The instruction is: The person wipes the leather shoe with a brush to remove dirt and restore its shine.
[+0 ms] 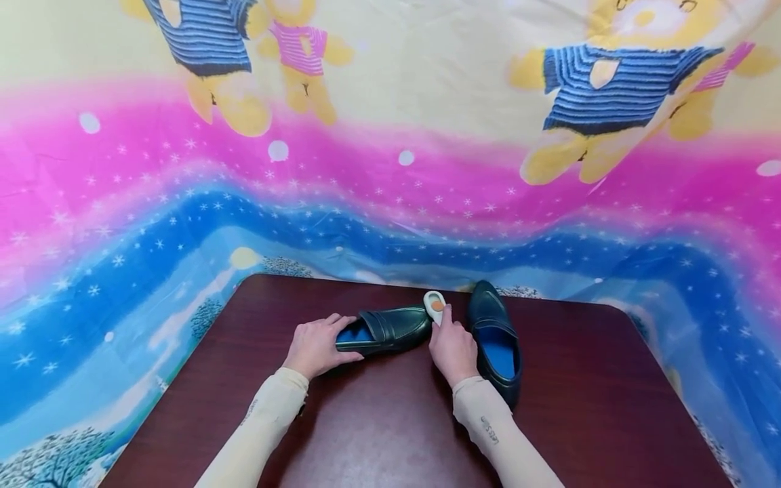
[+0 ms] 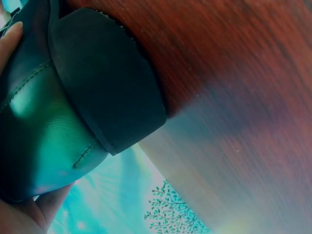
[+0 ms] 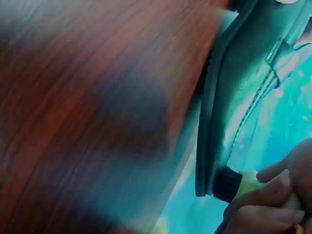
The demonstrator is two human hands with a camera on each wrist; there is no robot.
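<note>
A dark green loafer (image 1: 403,327) with a blue insole lies sideways near the table's far edge, toe to the right. My left hand (image 1: 312,347) grips it around the heel end; in the left wrist view its heel block (image 2: 107,83) is close over the wood. In my right hand (image 1: 453,347) is a small brush (image 1: 436,316) with a white handle and an orange spot. Its dark bristles (image 3: 228,185) touch the loafer's toe in the right wrist view. The matching loafer (image 1: 488,308) stands upright just right of my right hand.
Both hands work over a dark red-brown wooden table (image 1: 378,434) with rounded far corners. A cloth (image 1: 378,183) printed with bears and snowflakes hangs behind it and along its sides.
</note>
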